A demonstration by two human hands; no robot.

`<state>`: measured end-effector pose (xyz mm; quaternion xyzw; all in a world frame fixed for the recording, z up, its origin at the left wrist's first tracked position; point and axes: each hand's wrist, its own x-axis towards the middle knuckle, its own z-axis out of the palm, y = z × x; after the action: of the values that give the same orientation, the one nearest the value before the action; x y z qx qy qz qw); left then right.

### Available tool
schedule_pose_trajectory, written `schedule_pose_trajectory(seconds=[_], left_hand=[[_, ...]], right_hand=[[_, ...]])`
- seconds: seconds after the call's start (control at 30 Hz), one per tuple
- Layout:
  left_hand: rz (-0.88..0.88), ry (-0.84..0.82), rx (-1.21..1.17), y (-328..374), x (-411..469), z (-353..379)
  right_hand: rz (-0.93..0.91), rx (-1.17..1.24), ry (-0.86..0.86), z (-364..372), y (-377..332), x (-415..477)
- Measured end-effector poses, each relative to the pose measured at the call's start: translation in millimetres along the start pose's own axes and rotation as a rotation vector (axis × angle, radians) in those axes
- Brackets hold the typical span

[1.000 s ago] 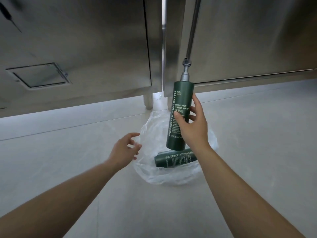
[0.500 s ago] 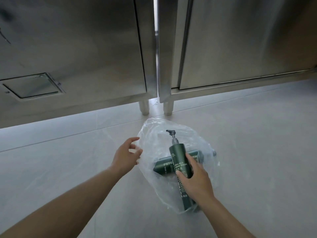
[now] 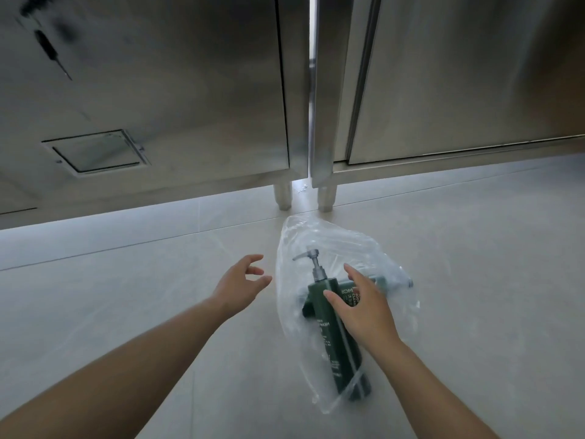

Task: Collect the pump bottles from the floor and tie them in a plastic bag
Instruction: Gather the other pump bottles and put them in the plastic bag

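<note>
Recording the right hand [image 3: 364,312] held low over the two bottles, fingers spread and straight, gripping nothing; contact with the bottles not determinable. Finding the near pump bottle [image 3: 343,365] lying lengthwise within the clear plastic bag [image 3: 316,236], base toward the viewer at the bag's near end, grey pump head pointing away. Finding the second pump bottle [image 3: 348,294] lying crosswise beneath it, likewise inside the bag, partly hidden by the hand. Recording the left hand [image 3: 240,280] hovering just beside the bag's left edge, fingers loosely curled, holding nothing. Observing the bag resting on the pale tiled floor [image 3: 474,280]. Further back, observing two stainless steel cabinets [image 3: 158,90] standing on short legs [image 3: 282,196], separated by a narrow gap.
</note>
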<state>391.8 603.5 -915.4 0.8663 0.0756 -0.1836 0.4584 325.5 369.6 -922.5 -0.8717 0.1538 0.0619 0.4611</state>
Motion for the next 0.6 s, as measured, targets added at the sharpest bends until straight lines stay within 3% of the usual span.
schedule_pose_trajectory(seconds=[0.23, 0.4, 0.6], left_hand=[[0.044, -0.014, 0.126, -0.1, -21.1, -40.3], [0.022, 0.050, 0.206, -32.9, -56.9, -70.4], [-0.116, 0.112, 0.269, -106.0, -107.7, -93.6]], right_hand=[[-0.195, -0.006, -0.041, 6.5, -36.9, -11.2], [-0.335, -0.110, -0.226, 44.7, -57.6, -36.0], [-0.356, -0.272, -0.453, 109.2, -52.7, -67.4]])
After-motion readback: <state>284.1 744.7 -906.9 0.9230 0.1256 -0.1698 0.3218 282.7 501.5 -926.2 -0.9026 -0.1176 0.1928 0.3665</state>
